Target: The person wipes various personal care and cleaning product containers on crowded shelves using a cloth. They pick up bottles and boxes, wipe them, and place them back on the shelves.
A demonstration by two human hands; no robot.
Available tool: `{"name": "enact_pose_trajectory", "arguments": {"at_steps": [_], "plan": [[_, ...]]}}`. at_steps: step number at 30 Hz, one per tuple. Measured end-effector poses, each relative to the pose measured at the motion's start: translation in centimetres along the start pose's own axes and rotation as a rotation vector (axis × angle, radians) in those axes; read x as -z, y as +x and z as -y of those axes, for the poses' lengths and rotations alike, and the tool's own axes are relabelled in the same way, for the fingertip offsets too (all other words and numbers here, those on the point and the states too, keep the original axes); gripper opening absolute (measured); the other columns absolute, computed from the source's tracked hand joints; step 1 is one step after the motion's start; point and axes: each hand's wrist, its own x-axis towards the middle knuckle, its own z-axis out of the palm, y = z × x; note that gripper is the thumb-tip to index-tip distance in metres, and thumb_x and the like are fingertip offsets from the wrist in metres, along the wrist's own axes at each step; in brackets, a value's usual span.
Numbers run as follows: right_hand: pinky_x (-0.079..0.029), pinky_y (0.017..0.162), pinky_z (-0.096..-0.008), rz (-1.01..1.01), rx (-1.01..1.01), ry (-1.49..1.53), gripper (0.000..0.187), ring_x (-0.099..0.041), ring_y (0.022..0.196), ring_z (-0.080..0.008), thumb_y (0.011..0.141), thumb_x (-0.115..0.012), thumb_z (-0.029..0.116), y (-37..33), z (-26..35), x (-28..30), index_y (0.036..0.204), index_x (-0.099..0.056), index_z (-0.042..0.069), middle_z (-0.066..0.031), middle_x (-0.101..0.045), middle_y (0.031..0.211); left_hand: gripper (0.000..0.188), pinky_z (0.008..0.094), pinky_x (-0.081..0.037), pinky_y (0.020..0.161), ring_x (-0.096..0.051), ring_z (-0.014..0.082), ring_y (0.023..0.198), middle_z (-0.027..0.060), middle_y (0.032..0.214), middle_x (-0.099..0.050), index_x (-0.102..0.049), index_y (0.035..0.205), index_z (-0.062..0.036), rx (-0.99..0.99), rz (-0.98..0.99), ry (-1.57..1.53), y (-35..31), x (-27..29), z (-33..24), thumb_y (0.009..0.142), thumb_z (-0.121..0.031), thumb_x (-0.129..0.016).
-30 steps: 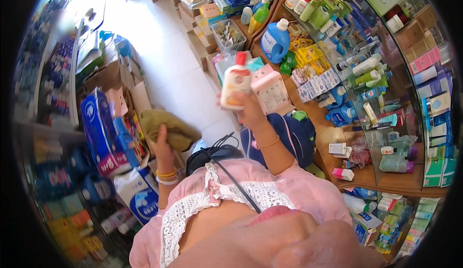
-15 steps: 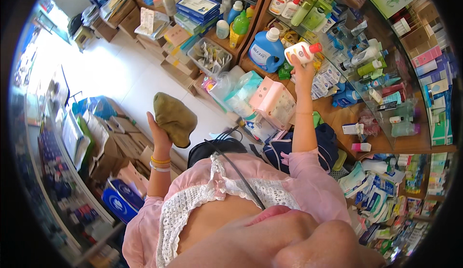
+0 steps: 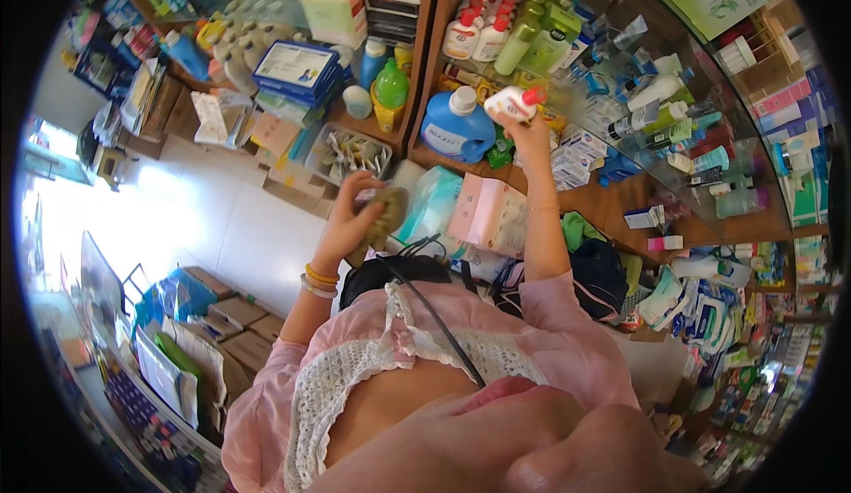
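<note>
An olive-green cloth (image 3: 388, 210) is bunched up in my left hand (image 3: 347, 220), whose fingers curl over it from the left. Part of the cloth hides behind the hand. My right hand (image 3: 532, 142), at the end of a stretched arm, grips a white bottle (image 3: 507, 105) with a red cap, holding it tilted above the wooden shelf. Just left of that bottle stands a large blue detergent jug (image 3: 456, 126) with a white cap. Similar red-capped white bottles (image 3: 462, 35) line the glass shelf farther back.
Below my hands sit a pink tissue pack (image 3: 486, 214) and a teal plastic-wrapped pack (image 3: 429, 205). A clear bin of small packets (image 3: 349, 152) is beyond my left hand. Glass shelves with bottles and tubes (image 3: 683, 129) curve along the right. Cardboard boxes (image 3: 244, 333) lie at left.
My left hand has come rightward, toward the tissue pack, and the cloth is now crumpled rather than hanging spread over the fingers. My right hand still holds the bottle. The view has shifted.
</note>
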Motion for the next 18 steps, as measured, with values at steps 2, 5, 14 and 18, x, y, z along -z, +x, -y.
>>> {"name": "enact_pose_trajectory", "arguments": {"at_steps": [2, 5, 14, 18], "plan": [[-0.048, 0.067, -0.0227, 0.1, -0.028, 0.032, 0.03, -0.059, 0.077, -0.0083, 0.077, -0.072, 0.012, -1.6, 1.2, -0.8, 0.102, -0.061, 0.001, -0.0027, -0.064, 0.09, 0.067, 0.033, -0.044, 0.087, -0.053, 0.0215, 0.107, 0.0073, 0.123, -0.052, -0.035, 0.135, -0.0061, -0.17, 0.122, 0.483, 3.0, -1.0, -1.4, 0.077, -0.013, -0.067], [-0.049, 0.075, -0.0249, 0.35, -0.052, -0.015, 0.03, -0.058, 0.085, -0.0084, 0.076, -0.072, 0.009, -4.3, 3.2, -1.9, 0.104, -0.062, 0.004, -0.0005, -0.064, 0.096, 0.075, 0.036, -0.042, 0.092, -0.049, 0.0308, 0.117, 0.0165, 0.13, -0.047, -0.029, 0.137, -0.0059, -0.258, 0.325, 0.591, 8.0, -3.0, -2.6, 0.076, -0.019, -0.071], [-0.051, 0.075, -0.0283, 0.411, -0.101, -0.218, 0.063, -0.059, 0.089, -0.015, 0.073, -0.076, 0.012, -1.4, 8.5, -1.8, 0.129, -0.046, 0.007, -0.0057, -0.061, 0.104, 0.041, 0.0309, -0.048, 0.081, -0.063, 0.0215, 0.091, 0.0134, 0.101, -0.064, -0.054, 0.118, -0.0027, -0.15, 0.516, 0.195, 13.0, -2.5, -0.9, 0.085, -0.024, -0.064], [-0.05, 0.08, -0.0319, -0.165, 0.334, -0.697, 0.083, -0.053, 0.107, -0.0228, 0.069, -0.078, 0.022, 7.4, 11.2, 2.6, 0.137, -0.034, 0.005, -0.0153, -0.041, 0.131, 0.038, 0.0283, -0.046, 0.082, -0.059, 0.0137, 0.093, 0.0083, 0.104, -0.063, -0.054, 0.118, -0.0018, -0.085, 0.523, 0.078, 12.9, -1.4, -0.1, 0.085, -0.017, -0.065]]}}
